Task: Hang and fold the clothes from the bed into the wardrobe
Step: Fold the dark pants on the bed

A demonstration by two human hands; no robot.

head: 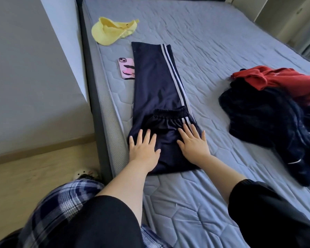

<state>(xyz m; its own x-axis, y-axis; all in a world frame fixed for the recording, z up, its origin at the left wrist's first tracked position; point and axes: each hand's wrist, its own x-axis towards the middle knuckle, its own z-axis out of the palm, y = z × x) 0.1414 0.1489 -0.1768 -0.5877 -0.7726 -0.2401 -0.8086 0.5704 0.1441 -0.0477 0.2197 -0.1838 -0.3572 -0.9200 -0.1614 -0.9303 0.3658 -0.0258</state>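
A phone in a pink case with dark and bright-pink blotches lies camera side up near the left edge of the mattress, its right edge right against the navy trouser leg. Further up the same edge, apart from the phone, sits a pale yellow sun visor, brim towards the bed's side. Left of the bed, a grey wall meets a light wooden floor along a wooden skirting board. On the floor by the bed frame, the pale toe of a shoe shows, mostly hidden.
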